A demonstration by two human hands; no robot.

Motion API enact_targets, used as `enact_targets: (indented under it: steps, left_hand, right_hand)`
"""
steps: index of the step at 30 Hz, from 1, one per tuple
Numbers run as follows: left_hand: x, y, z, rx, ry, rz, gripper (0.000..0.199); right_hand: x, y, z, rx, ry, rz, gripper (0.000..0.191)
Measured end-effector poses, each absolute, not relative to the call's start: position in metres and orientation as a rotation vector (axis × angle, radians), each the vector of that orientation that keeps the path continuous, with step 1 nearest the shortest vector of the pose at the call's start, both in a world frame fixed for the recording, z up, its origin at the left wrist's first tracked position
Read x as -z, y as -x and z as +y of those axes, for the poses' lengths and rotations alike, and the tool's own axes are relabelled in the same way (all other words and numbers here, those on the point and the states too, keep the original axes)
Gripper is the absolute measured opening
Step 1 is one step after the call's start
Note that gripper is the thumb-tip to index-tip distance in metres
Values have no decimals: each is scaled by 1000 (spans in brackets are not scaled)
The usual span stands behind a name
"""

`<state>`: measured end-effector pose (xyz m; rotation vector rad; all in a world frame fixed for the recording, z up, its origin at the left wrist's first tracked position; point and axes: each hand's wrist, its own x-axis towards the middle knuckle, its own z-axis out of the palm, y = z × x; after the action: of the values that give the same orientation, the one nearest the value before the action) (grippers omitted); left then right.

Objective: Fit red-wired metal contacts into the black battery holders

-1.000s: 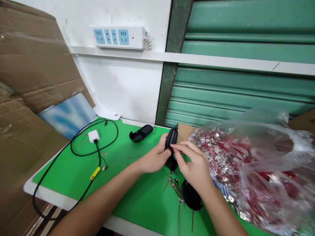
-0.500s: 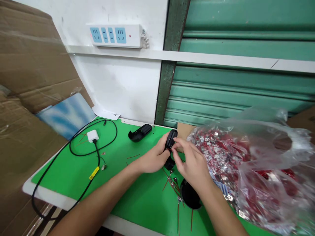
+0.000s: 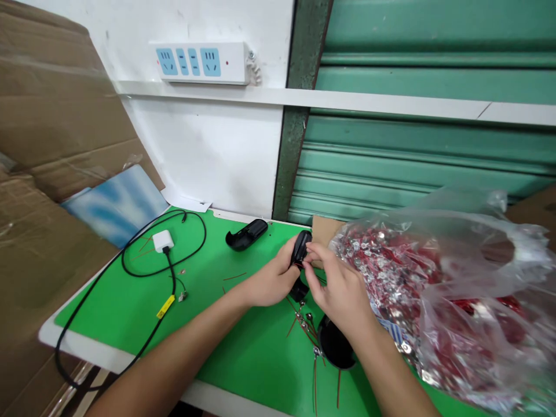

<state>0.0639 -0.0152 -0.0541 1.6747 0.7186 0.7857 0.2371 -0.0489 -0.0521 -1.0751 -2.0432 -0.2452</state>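
Observation:
My left hand (image 3: 273, 281) is wrapped round a black plastic casing (image 3: 300, 248), held tilted above the green mat. My right hand (image 3: 339, 284) meets it from the right, thumb and fingertips pinched together against its side; whatever lies between them is too small to make out. A thin reddish wire shows by the casing's lower part. Just below my hands, small metal pieces with red wires (image 3: 304, 325) are scattered on the mat. A round black cup-like part (image 3: 335, 343) lies beneath my right wrist, partly covered by it.
Another black casing (image 3: 247, 234) rests near the mat's back edge. On the left are a black cable (image 3: 125, 263) and a white adapter (image 3: 163, 240). A clear plastic bag (image 3: 469, 289) full of red-wired metal pieces fills the right side. Cardboard (image 3: 52, 116) stands at far left.
Both hands stay on the casing in almost the same pose. The whole view has shifted very slightly; nothing else has visibly moved.

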Motion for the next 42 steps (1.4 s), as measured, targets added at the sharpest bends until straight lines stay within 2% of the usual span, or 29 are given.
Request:
enact_targets:
  steps: [42]
  left_hand:
    - [57, -64, -16, -724, -1738, 807, 72]
  right_hand:
    - [61, -230, -48, 458, 1107, -2008, 17]
